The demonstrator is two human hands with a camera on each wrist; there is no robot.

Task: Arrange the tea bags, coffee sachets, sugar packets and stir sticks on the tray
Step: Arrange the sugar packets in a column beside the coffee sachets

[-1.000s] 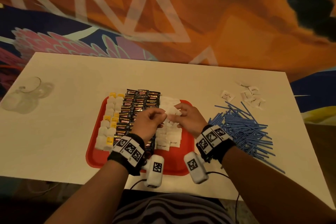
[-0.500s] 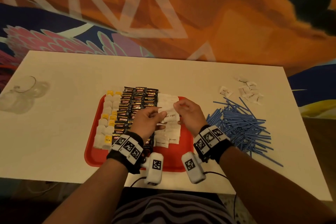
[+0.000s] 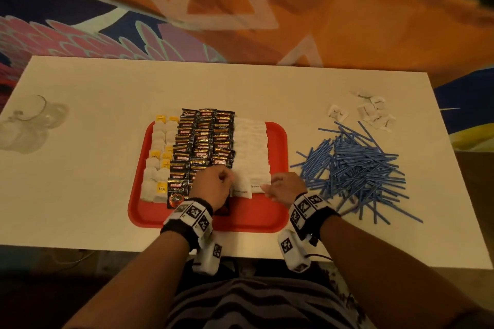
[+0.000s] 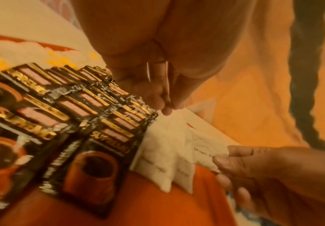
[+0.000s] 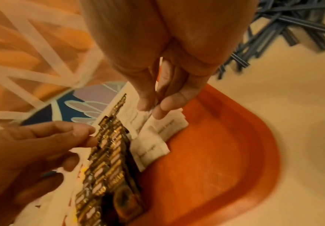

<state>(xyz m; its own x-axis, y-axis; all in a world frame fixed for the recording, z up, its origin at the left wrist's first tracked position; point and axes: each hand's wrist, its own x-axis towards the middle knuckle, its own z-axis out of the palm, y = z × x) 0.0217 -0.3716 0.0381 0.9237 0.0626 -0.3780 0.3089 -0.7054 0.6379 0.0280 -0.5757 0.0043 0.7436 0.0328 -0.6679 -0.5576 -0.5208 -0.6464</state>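
A red tray (image 3: pixel 280 211) holds a left column of tea bags (image 3: pixel 157 168), black coffee sachets (image 3: pixel 203 141) in the middle and a row of white sugar packets (image 3: pixel 251 147) on the right. At the near end of that row my right hand (image 3: pixel 267 189) pinches a brown sugar packet (image 3: pixel 258 187) by its right edge, thumb over finger in the right wrist view (image 5: pixel 152 112). My left hand (image 3: pixel 230 181) has curled fingers, and its tips (image 4: pixel 167 109) pinch the far edge of the neighbouring packet (image 4: pixel 154 165). Blue stir sticks (image 3: pixel 358 168) lie heaped on the table, right of the tray.
Several loose sugar packets (image 3: pixel 371 113) lie at the table's far right, beyond the sticks. A clear glass (image 3: pixel 29 125) lies at the far left edge. The white table (image 3: pixel 93 195) ends just below the tray's near rim.
Both hands came from the middle of the sugar row toward me, down to its near end. The packet held up between them now lies low on the tray.
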